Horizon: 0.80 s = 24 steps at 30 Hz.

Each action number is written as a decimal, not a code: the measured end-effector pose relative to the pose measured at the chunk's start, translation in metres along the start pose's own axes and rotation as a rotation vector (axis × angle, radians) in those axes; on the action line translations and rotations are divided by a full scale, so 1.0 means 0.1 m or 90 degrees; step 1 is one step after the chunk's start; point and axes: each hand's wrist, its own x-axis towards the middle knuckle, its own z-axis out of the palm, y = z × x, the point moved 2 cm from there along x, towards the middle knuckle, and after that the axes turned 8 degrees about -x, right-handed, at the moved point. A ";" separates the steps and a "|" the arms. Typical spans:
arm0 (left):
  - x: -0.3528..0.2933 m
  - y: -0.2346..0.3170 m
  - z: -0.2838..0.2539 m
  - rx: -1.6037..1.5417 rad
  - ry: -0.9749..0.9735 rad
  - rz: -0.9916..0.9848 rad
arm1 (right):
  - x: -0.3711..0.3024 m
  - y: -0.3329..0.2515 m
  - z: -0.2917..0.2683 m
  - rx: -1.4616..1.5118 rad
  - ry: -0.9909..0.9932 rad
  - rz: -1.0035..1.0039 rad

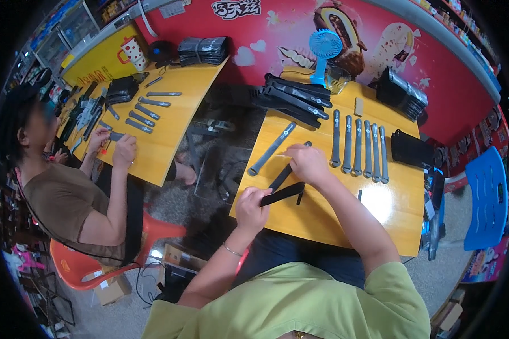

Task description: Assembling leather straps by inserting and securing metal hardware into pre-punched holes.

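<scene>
Both hands [251, 210] grip a black strap [283, 194], apparently folded, slanting between them.

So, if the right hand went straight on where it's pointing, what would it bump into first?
Probably the loose gray strap on the table, just left of the right hand. I can't tell how high the hand is, so it might pass over the strap instead.

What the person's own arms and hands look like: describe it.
The left hand and right hand are gloveless. A thin, silvery bangle circles the left wrist; none shows on the right. Both shirt sleeves are short and lime green.
</scene>
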 end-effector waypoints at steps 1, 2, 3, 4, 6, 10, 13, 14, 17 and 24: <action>0.00 -0.01 0.00 0.016 -0.010 -0.009 | -0.07 -0.02 -0.03 0.000 -0.004 0.004; 0.00 -0.01 0.00 0.032 -0.020 -0.018 | -0.13 -0.05 -0.03 -0.019 -0.057 0.007; -0.01 -0.01 -0.01 0.030 -0.023 -0.019 | -0.19 -0.06 -0.02 -0.038 -0.110 0.009; 0.01 -0.01 -0.02 0.037 -0.025 -0.025 | -0.22 -0.06 0.01 -0.038 -0.082 -0.001; 0.02 0.02 0.00 0.032 -0.023 -0.031 | -0.24 -0.05 0.04 -0.031 -0.065 0.017; 0.06 0.06 0.01 0.047 0.005 0.041 | -0.21 0.04 0.13 -0.016 0.004 0.014; 0.04 0.03 0.02 0.004 0.038 0.059 | -0.10 0.25 -0.05 0.047 0.089 0.124; 0.03 0.02 0.01 0.002 0.063 0.051 | -0.08 0.24 -0.29 0.171 0.256 0.146; -0.03 -0.02 -0.01 0.024 0.103 0.051 | -0.20 -0.22 -1.03 0.281 0.572 -0.085; -0.04 0.00 0.05 0.035 0.145 0.073 | -0.92 0.13 -2.03 0.533 0.800 0.037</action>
